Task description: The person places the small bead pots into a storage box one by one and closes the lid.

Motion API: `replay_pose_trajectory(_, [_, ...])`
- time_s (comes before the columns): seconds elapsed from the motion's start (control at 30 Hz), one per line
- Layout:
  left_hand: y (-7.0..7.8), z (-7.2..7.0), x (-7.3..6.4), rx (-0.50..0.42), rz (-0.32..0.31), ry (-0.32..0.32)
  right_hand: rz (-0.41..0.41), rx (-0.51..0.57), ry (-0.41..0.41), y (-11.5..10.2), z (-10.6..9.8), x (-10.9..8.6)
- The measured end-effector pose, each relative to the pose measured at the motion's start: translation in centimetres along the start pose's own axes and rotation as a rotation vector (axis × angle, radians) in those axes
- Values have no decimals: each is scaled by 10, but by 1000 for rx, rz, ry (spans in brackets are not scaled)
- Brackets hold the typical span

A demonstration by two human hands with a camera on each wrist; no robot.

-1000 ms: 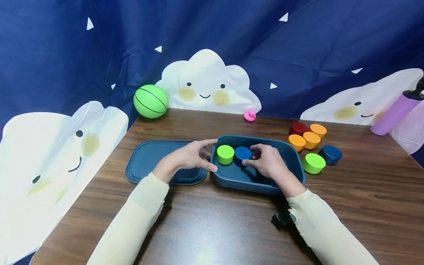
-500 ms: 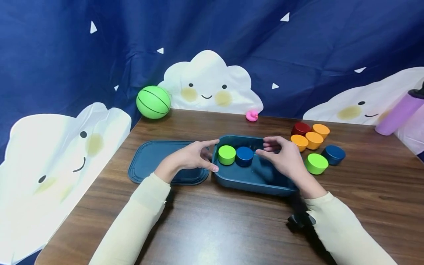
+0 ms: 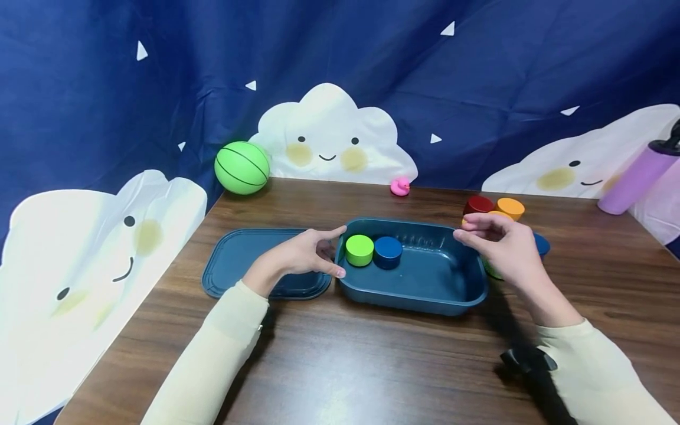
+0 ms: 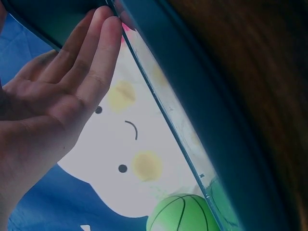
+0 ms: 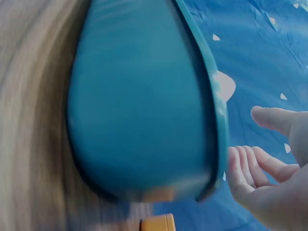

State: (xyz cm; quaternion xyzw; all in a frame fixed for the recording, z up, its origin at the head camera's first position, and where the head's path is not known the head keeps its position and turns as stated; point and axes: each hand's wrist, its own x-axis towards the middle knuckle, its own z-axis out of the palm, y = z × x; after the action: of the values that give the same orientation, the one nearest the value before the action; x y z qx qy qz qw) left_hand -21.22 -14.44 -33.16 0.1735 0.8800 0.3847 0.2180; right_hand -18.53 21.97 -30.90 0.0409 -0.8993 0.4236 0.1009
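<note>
A dark teal box (image 3: pixel 419 298) stands open in front of me, with a green cylinder (image 3: pixel 359 250) and a blue cylinder (image 3: pixel 388 252) side by side at its left end. My left hand (image 3: pixel 294 257) rests against the box's left end, thumb and forefinger spread along it. In the left wrist view its fingers are straight and meet the box wall (image 4: pixel 192 110). Past the right rim hovers my right hand (image 3: pixel 502 245), holding nothing. It partly hides the loose cylinders behind it, among them a dark red cylinder (image 3: pixel 478 205) and an orange cylinder (image 3: pixel 511 208).
The matching lid (image 3: pixel 244 260) lies flat on the wooden table (image 3: pixel 340 360), left of the box and partly under my left hand. At the back are a green ball (image 3: pixel 242 167) and a pink toy duck (image 3: pixel 400 186). A purple pump (image 3: pixel 634 177) stands far right.
My right hand has let go of the blue cylinder inside the box, risen and moved right beyond the rim. The left hand has stayed at the box's left end.
</note>
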Motion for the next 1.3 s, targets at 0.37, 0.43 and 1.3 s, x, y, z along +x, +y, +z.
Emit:
replay_pose_trajectory(0.37, [0,0,-1,-13,-3,-1,54,180,47,17,-35,10])
replay_pose_trajectory(0.43, [0,1,0,-14,-2,-1,76,194,53,22,-41,12])
replay_pose_trajectory(1.3, [0,0,0,-13,-4,-5,106,332,99,71,-63,25])
